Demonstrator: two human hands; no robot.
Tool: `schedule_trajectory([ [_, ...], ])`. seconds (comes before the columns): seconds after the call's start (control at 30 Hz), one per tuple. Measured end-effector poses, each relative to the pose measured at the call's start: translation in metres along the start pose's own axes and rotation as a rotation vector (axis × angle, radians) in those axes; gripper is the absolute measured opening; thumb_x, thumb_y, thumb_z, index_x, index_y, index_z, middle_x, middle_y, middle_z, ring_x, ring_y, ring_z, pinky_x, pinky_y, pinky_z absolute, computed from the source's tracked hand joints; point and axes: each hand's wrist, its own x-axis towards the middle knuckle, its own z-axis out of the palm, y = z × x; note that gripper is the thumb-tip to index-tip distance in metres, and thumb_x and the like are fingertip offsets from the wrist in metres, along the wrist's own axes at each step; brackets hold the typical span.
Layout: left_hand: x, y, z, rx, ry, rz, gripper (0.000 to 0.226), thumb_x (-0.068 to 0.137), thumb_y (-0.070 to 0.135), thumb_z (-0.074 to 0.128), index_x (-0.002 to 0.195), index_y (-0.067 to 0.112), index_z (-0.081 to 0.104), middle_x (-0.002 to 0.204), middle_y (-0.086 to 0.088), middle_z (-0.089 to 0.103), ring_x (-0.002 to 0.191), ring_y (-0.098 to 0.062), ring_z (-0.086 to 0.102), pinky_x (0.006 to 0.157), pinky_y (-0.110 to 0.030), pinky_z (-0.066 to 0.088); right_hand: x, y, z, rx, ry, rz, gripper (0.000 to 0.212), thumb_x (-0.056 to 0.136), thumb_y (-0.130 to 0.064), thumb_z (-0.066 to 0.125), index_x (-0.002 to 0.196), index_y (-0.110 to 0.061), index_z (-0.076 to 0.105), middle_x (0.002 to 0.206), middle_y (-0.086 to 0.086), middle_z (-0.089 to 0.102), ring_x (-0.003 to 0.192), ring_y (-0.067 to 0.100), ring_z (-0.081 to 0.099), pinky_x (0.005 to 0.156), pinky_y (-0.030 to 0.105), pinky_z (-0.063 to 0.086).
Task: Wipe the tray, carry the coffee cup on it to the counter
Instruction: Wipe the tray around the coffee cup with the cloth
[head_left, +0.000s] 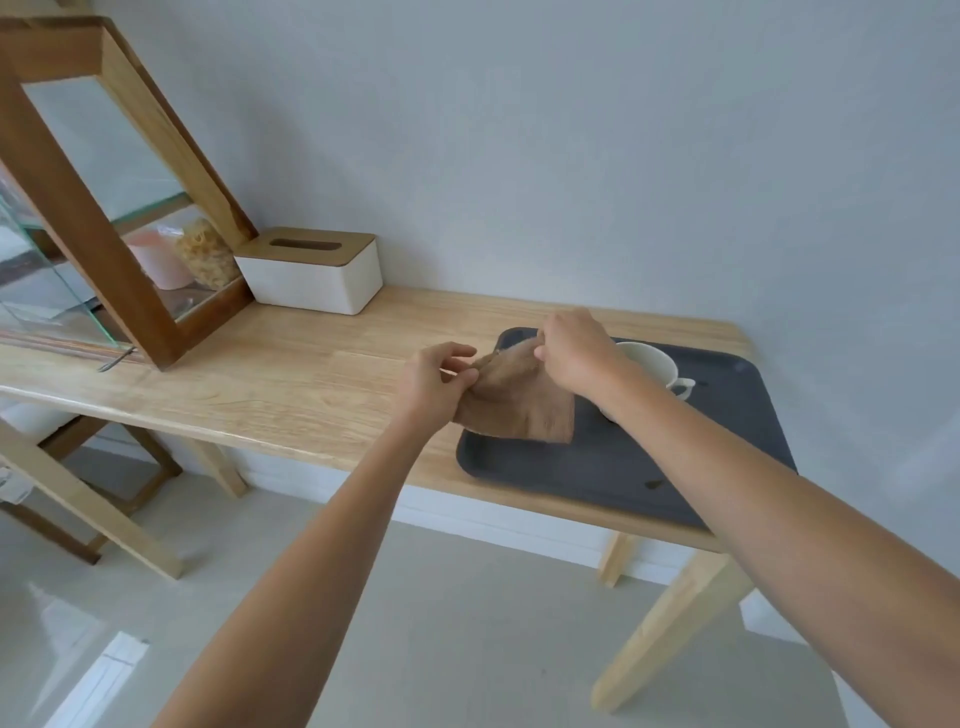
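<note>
While my left hand (434, 384) and right hand (574, 353) pinch a brown cloth (519, 402) with closed fingers, the white cup (649, 366) sits on the dark tray (597, 467), at the surface's (311, 374) three o'clock end.

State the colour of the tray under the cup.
Dark grey, plain; the tray shows in the head view, the only one.

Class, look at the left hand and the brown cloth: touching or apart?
Touching. The head view shows the left hand pinching the top edge of the brown cloth, which hangs above the tray.
</note>
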Motion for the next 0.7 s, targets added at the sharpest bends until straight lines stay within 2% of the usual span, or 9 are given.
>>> schedule_trajectory([
  [0.07, -0.006, -0.003, 0.015, 0.077, -0.03, -0.013, 0.037, 0.089, 0.021, 0.067, 0.125, 0.018, 0.062, 0.107, -0.004, 0.068, 0.096, -0.02, 0.066, 0.072, -0.026, 0.051, -0.006, 0.007, 0.007, -0.144, -0.042, -0.008, 0.02, 0.091, -0.003, 0.055, 0.072, -0.009, 0.05, 0.089, 0.009, 0.056, 0.085, 0.029, 0.054, 0.068, 0.032, 0.039],
  [0.1, -0.012, -0.008, 0.017, 0.131, -0.03, 0.008, 0.043, 0.089, 0.024, 0.067, 0.131, 0.016, 0.058, 0.114, -0.007, 0.066, 0.102, -0.02, 0.064, 0.079, -0.027, 0.049, -0.007, 0.007, 0.013, -0.2, -0.046, -0.045, 0.007, 0.09, -0.003, 0.055, 0.084, -0.006, 0.057, 0.101, 0.012, 0.057, 0.097, 0.031, 0.053, 0.074, 0.033, 0.038],
  [0.13, -0.017, -0.013, 0.019, 0.183, -0.036, 0.044, 0.051, 0.089, 0.028, 0.066, 0.136, 0.014, 0.052, 0.122, -0.009, 0.063, 0.11, -0.021, 0.061, 0.088, -0.027, 0.046, -0.007, 0.011, 0.022, -0.214, -0.043, -0.086, 0.007, 0.091, -0.004, 0.054, 0.096, -0.004, 0.059, 0.111, 0.014, 0.056, 0.107, 0.033, 0.052, 0.081, 0.034, 0.038],
  [0.2, -0.035, -0.025, 0.02, 0.23, -0.079, 0.081, 0.071, 0.088, 0.039, 0.065, 0.147, 0.011, 0.037, 0.139, -0.011, 0.052, 0.128, -0.023, 0.049, 0.102, -0.029, 0.037, -0.01, 0.015, 0.036, -0.158, -0.088, -0.152, 0.023, 0.096, -0.009, 0.047, 0.115, -0.002, 0.058, 0.132, 0.02, 0.049, 0.128, 0.037, 0.042, 0.102, 0.04, 0.036],
  [0.3, -0.059, -0.043, 0.021, 0.342, -0.197, 0.077, 0.103, 0.081, 0.066, 0.055, 0.155, 0.011, 0.009, 0.157, -0.005, 0.028, 0.146, -0.021, 0.025, 0.12, -0.043, 0.017, -0.011, 0.016, 0.057, 0.023, -0.225, -0.132, 0.045, 0.104, -0.029, 0.028, 0.146, -0.015, 0.035, 0.158, 0.018, 0.02, 0.148, 0.036, 0.011, 0.118, 0.053, 0.013],
  [0.37, -0.066, -0.052, 0.021, 0.405, -0.223, 0.09, 0.112, 0.076, 0.076, 0.044, 0.155, 0.011, -0.002, 0.162, -0.001, 0.016, 0.15, -0.015, 0.012, 0.122, -0.044, 0.004, -0.009, 0.013, 0.076, 0.055, -0.307, -0.099, 0.05, 0.102, -0.044, 0.019, 0.15, -0.033, 0.022, 0.162, 0.01, 0.009, 0.15, 0.032, 0.0, 0.118, 0.055, 0.003],
  [0.43, -0.066, -0.052, 0.023, 0.419, -0.221, 0.103, 0.116, 0.074, 0.078, 0.041, 0.154, 0.01, -0.008, 0.164, 0.001, 0.011, 0.151, -0.011, 0.007, 0.122, -0.042, 0.001, -0.009, 0.016, 0.09, -0.003, -0.315, -0.113, 0.054, 0.097, -0.057, 0.015, 0.149, -0.044, 0.015, 0.163, 0.005, 0.003, 0.15, 0.029, -0.006, 0.119, 0.054, -0.003],
  [0.53, -0.063, -0.051, 0.024, 0.415, -0.215, 0.102, 0.121, 0.072, 0.079, 0.043, 0.152, 0.01, -0.016, 0.163, 0.005, 0.011, 0.15, -0.01, 0.008, 0.122, -0.041, 0.0, -0.005, 0.02, 0.101, -0.094, -0.239, -0.141, 0.059, 0.093, -0.065, 0.019, 0.148, -0.047, 0.011, 0.163, 0.002, 0.0, 0.15, 0.025, -0.008, 0.12, 0.052, -0.004],
  [0.7, -0.063, -0.051, 0.025, 0.392, -0.206, 0.091, 0.122, 0.073, 0.076, 0.047, 0.149, 0.014, -0.024, 0.163, 0.01, 0.013, 0.15, -0.009, 0.005, 0.121, -0.042, -0.002, 0.018, 0.024, 0.109, -0.088, -0.177, -0.064, 0.056, 0.095, -0.06, 0.021, 0.149, -0.044, 0.015, 0.163, 0.004, 0.001, 0.15, 0.024, -0.009, 0.119, 0.053, 0.0],
])
